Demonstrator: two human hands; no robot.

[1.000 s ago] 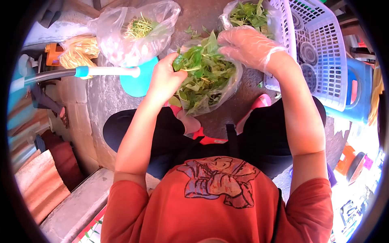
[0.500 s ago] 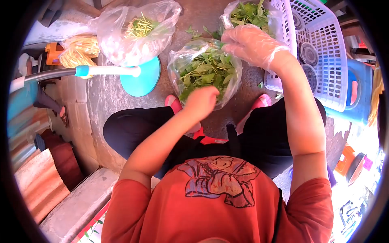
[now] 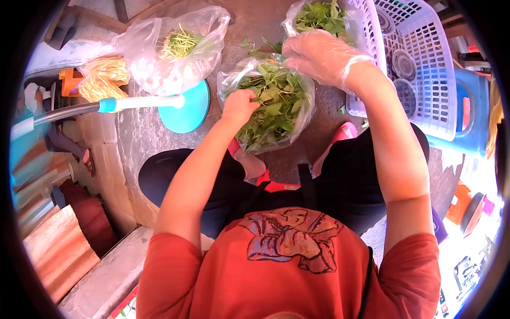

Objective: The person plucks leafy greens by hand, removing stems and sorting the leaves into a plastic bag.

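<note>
A clear plastic bag full of loose green leafy stems stands on the floor between my feet. My bare left hand is closed at the bag's left side, its fingers curled on the rim. My right hand, in a thin clear plastic glove, is closed at the upper right rim; its fingertips are partly hidden. Just beyond it lies a second clear bag of green leaves. A few loose sprigs lie on the floor behind the middle bag.
At the back left lies another clear bag holding pale cut stems. A turquoise disc on a long handle reaches in from the left. To the right stand a white slotted basket and a blue plastic item. A person's foot shows far left.
My left hand has moved from the bag's near edge up to its left side. My right hand has shifted slightly left, staying by the upper right rim.
</note>
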